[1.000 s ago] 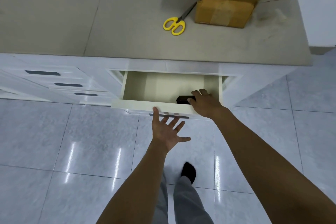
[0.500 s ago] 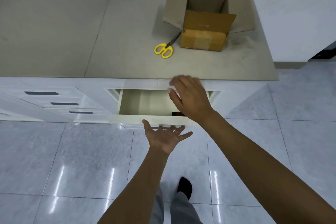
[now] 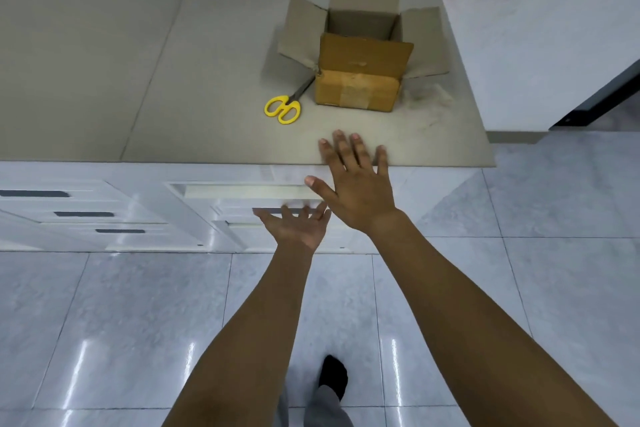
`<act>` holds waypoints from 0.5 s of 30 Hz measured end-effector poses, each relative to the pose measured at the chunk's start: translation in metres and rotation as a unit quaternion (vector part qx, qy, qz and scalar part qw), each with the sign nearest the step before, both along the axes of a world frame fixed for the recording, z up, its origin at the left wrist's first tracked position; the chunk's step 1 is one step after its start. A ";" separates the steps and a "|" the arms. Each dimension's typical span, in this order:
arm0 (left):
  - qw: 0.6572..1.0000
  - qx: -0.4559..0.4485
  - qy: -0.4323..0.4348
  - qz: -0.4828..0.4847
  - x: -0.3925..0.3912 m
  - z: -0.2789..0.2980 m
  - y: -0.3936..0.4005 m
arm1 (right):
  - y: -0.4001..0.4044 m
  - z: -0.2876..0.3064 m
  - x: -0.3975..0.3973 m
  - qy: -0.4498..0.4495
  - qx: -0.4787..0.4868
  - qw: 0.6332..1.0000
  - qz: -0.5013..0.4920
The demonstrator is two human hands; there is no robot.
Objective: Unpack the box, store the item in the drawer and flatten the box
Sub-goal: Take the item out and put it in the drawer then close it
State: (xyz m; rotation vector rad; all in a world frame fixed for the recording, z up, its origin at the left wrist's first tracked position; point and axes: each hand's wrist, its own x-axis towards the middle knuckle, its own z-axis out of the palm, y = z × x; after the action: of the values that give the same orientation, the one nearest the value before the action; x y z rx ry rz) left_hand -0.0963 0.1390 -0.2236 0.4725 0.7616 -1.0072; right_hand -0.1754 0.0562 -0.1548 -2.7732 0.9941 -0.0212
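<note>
My left hand (image 3: pixel 294 227) is spread flat, palm up against the front of the drawer (image 3: pixel 242 191), gripping nothing; the drawer shows only a thin pale strip of its top edge, so it is nearly shut, and the item inside is out of sight. My right hand (image 3: pixel 358 189) floats above the front lip of the counter (image 3: pixel 138 62), fingers fanned wide and empty, tips pointing to twelve o'clock.

At twelve o'clock from that hand stands the cardboard box (image 3: pixel 360 80), upright on the grey counter with all four flaps standing open and nothing visible inside. Just at its eight o'clock lie the yellow-handled scissors (image 3: pixel 284 107), blades slanting toward the box's left flap, tips hidden beneath it. A faint dusty smear marks the counter at the box's four o'clock.

The counter is a matt grey slab with a seam running across it, set on white cabinets (image 3: pixel 86 215) whose other drawers, at nine o'clock, carry dark slot handles. A white tiled wall rises behind, and below me is a glossy pale grey tile floor (image 3: pixel 121 322) with light reflections.
</note>
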 end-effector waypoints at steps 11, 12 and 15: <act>0.998 0.011 0.007 -0.060 0.018 0.020 -0.025 | -0.014 0.030 0.011 -0.017 0.077 0.997 -0.018; 0.998 0.019 -0.012 -0.067 0.021 0.023 -0.022 | -0.014 0.030 0.011 -0.018 0.078 0.997 -0.017; 0.996 0.053 -0.035 -0.060 0.028 0.039 -0.010 | -0.015 0.033 0.011 -0.017 0.078 0.997 -0.014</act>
State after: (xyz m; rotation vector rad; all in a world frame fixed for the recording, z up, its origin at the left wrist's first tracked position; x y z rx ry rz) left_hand -0.0680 0.1291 -0.1846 0.6490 0.7331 -1.0585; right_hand -0.1641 0.0414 -0.1217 -2.6084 0.9826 0.0060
